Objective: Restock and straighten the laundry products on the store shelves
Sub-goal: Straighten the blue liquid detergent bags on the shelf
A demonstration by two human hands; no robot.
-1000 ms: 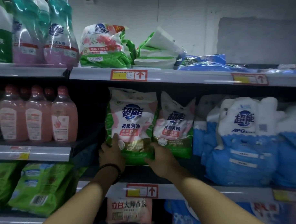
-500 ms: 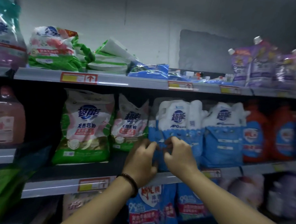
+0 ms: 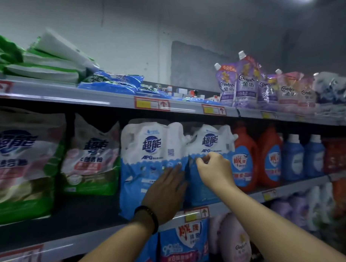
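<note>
Two blue-and-white detergent pouches stand side by side on the middle shelf (image 3: 91, 212). My left hand (image 3: 165, 193), a dark band on its wrist, presses flat with straight fingers on the lower front of the left pouch (image 3: 148, 149). My right hand (image 3: 214, 169) has its fingers curled and pinches the front of the right pouch (image 3: 209, 140) near the middle. Two green-and-white powder bags (image 3: 24, 161) (image 3: 90, 157) stand further left on the same shelf.
Orange jugs (image 3: 243, 156) and blue bottles (image 3: 293, 156) stand to the right. The top shelf holds flat green and blue bags (image 3: 111, 80) and purple spouted pouches (image 3: 246, 82). More blue bags (image 3: 183, 247) and a pink pouch (image 3: 235, 242) sit below. Red price tags line the shelf rails.
My view and both hands have shifted right from the green powder bags to the blue pouches. My left hand has flattened on the left pouch; the right has risen onto the right pouch.
</note>
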